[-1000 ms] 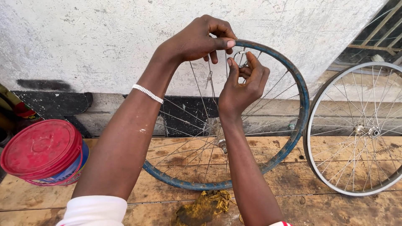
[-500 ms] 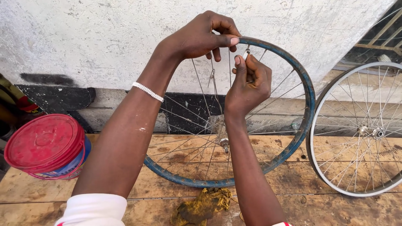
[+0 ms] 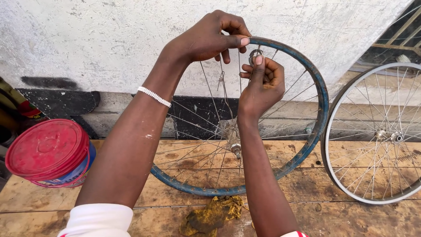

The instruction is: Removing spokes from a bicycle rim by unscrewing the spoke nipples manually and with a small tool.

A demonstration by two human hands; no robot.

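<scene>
A blue bicycle wheel rim (image 3: 316, 94) with thin spokes stands upright on a wooden platform, its hub (image 3: 234, 147) near the middle. My left hand (image 3: 206, 37) grips the top of the rim from above. My right hand (image 3: 262, 85) is just below it and holds a small round metal spoke tool (image 3: 255, 56) against a spoke at the rim. A beaded white bracelet (image 3: 153, 96) sits on my left wrist.
A second, silver spoked wheel (image 3: 377, 136) leans at the right. A blue bucket with a red lid (image 3: 48, 153) sits at the left. A dirty yellow rag (image 3: 212, 213) lies on the wooden planks in front. A rough white wall stands behind.
My right hand has turned at the wrist and closed tighter around the tool at the rim top. My left hand stays on the rim. The view shifted slightly.
</scene>
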